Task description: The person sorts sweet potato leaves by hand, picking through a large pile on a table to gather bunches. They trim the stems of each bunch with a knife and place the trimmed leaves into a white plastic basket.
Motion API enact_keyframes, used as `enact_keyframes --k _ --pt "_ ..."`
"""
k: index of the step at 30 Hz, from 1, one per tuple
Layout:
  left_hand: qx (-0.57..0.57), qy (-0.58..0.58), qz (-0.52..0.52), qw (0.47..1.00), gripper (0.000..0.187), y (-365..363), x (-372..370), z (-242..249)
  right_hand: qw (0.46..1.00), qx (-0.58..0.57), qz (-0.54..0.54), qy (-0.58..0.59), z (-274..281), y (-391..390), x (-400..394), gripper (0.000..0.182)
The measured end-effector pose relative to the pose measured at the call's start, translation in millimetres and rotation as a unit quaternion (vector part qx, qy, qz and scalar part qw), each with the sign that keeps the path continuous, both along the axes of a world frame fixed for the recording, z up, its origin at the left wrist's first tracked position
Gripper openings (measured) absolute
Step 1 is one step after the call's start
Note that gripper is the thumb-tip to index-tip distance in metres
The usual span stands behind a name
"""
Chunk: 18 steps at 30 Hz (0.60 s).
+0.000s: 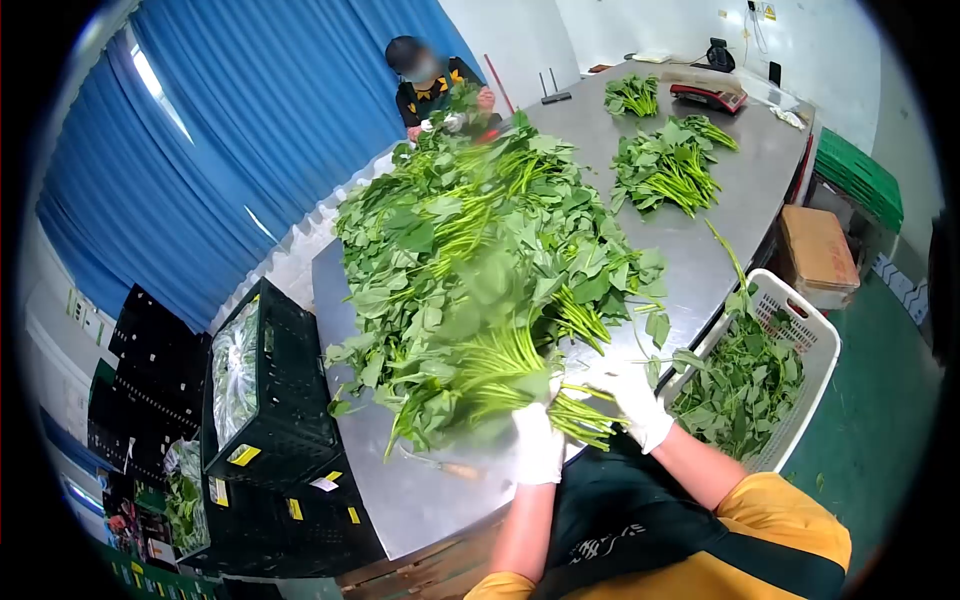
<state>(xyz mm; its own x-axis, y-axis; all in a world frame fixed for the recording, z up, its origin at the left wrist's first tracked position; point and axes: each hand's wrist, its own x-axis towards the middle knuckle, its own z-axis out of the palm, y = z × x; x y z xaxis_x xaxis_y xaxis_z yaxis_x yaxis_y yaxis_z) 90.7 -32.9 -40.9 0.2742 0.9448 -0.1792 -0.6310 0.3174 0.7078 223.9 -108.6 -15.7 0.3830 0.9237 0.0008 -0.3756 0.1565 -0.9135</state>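
My left hand (538, 445), in a white glove, is closed round the stems of a bunch of leafy greens (500, 365) at the table's near edge. The bunch's leaves point up and left, and its cut stem ends stick out to the right. My right hand (632, 405), also gloved, is beside those stem ends; its fingers are blurred in glare, so their grip cannot be made out. A large heap of the same greens (450, 220) lies just beyond. Near my left hand, a tool with a wooden handle (460, 470) rests on the metal table (390, 500).
A white basket (825, 350) of leaves stands at the right. Bundled greens (670, 170) and a red scale (708, 95) lie farther back. Dark crates (290, 370) are stacked at the left. A co-worker (430, 85) handles greens across the table. A cardboard box (820, 250) sits at the right.
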Motion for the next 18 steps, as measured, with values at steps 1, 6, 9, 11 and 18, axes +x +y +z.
enact_keyframes --k 1,6,9,11,18 --pt "-0.015 0.001 -0.009 1.0 0.028 1.0 -4.6 -4.7 0.998 -0.019 -0.047 0.042 -9.7 0.2 9.2 0.009" --pt "-0.113 -0.036 -0.018 0.993 0.021 6.8 -27.4 6.9 0.823 0.248 -0.131 0.494 -48.7 -14.4 121.7 0.044" --pt "-0.091 0.01 -0.024 0.995 0.024 5.0 -21.1 11.9 0.907 0.136 0.079 0.39 -20.0 0.5 101.9 0.091" --pt "-0.036 0.057 0.008 0.998 0.033 -6.4 -9.3 28.6 0.972 -0.047 0.14 0.183 -10.8 15.1 60.9 0.085" --pt "0.091 0.245 0.051 0.964 0.031 -11.1 -16.5 43.5 0.917 0.002 0.321 -0.236 6.5 26.6 -31.4 0.066"
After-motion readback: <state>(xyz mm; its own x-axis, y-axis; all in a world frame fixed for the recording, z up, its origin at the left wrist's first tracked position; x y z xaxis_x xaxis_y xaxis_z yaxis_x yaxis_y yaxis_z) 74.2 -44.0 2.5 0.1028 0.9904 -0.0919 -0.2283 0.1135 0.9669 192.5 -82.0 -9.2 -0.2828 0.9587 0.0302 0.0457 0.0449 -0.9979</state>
